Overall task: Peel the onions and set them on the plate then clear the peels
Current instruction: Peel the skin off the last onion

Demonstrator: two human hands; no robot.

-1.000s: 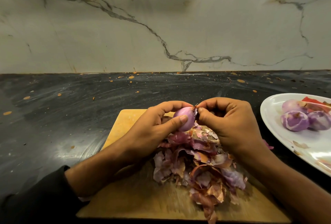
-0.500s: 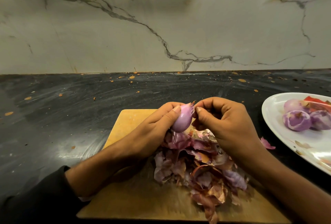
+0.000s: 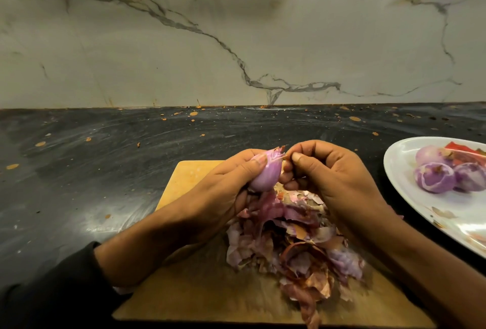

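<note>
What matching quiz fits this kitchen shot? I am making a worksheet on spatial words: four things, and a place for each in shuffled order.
Things:
1. onion being peeled
2. peeled onions
3. pile of peels
4. cutting board

Places:
A. on the white plate at right
B. lying on the dark counter
C. held in the left hand, with the right hand pinching skin at its tip
D. heaped on the board, below the hands

Pairs: 1-C, 2-A, 3-D, 4-B
</note>
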